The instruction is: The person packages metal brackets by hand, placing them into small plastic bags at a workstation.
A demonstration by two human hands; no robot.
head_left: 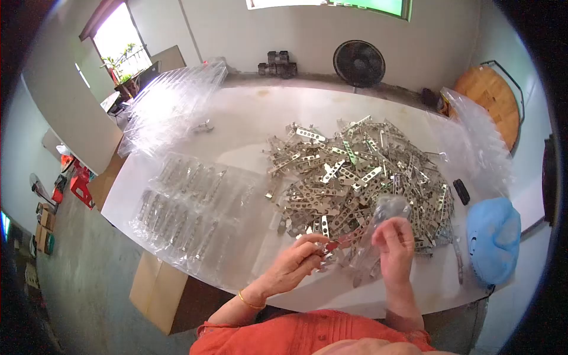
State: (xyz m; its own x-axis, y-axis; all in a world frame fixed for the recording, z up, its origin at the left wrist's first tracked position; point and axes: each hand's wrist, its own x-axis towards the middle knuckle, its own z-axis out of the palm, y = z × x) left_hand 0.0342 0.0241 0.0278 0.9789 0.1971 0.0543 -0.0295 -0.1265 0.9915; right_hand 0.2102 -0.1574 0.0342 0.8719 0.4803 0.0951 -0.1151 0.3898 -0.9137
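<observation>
My left hand (299, 260), with a bangle at the wrist, has its fingers closed on a shiny metal strip (332, 244) that catches a red reflection. My right hand (395, 239) is pinched at the edge of a crumpled, see-through plastic bag (367, 251), slightly blurred. Both hands are at the near side of a large heap of perforated metal strips (355, 177). To the left lies a clear plastic tray (245, 219), with rows of similar metal pieces in its slots.
Stacked clear trays (168, 109) stand at the table's far left, with more clear plastic trays (476, 139) at the right. A blue cloth bundle (494, 239) and a black object (461, 192) sit near the right edge. Behind the white table (260, 112) is a fan (358, 64).
</observation>
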